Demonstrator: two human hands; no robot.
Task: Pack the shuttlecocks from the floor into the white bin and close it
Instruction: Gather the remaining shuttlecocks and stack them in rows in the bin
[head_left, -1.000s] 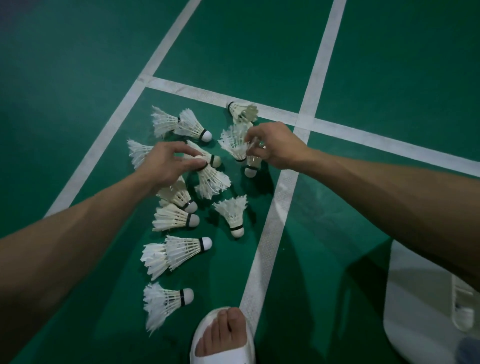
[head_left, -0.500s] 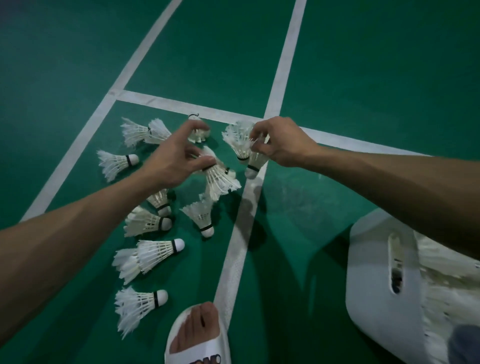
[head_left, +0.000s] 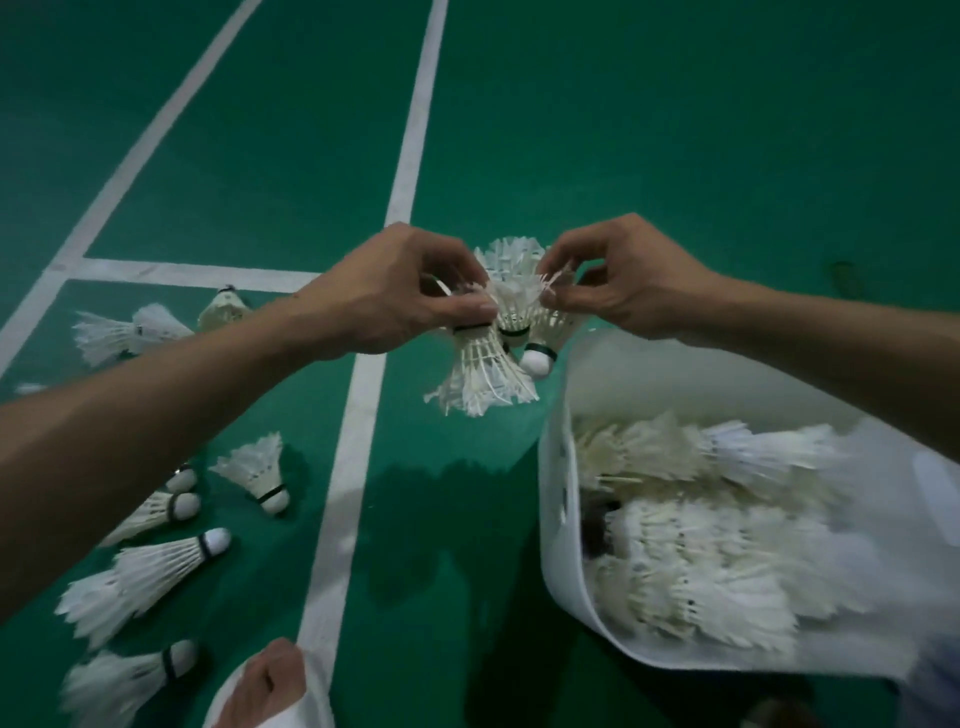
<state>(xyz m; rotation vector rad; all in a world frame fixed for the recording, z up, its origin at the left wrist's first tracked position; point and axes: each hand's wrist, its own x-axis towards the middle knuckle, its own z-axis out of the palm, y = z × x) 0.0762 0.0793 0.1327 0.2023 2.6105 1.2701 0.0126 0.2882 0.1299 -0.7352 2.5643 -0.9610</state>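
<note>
Now both hands are off the floor and carrying a catch toward the bin (head_left: 558, 499), where half a second ago they were down among the scattered shuttlecocks. The left hand (head_left: 395, 296) pinches one shuttlecock (head_left: 483, 374) by its cork end, feathers hanging down; the right hand (head_left: 618, 280) grasps a small bunch (head_left: 517, 291) by the feathers, one white cork (head_left: 537, 359) pointing down. The two loads touch between the hands, hanging just beside the bin's near rim but not yet over the opening. The bin sits at lower right, open, already heaped with shuttlecocks; no lid shows. So this is a carry step, and my guess is that the drop into the bin comes next. On the floor at left, at least eight shuttlecocks (head_left: 150, 566) remain, lying near a white court line (head_left: 358, 441), so several more trips look likely before closing. A slippered foot (head_left: 270, 691) stands at the bottom edge.
</note>
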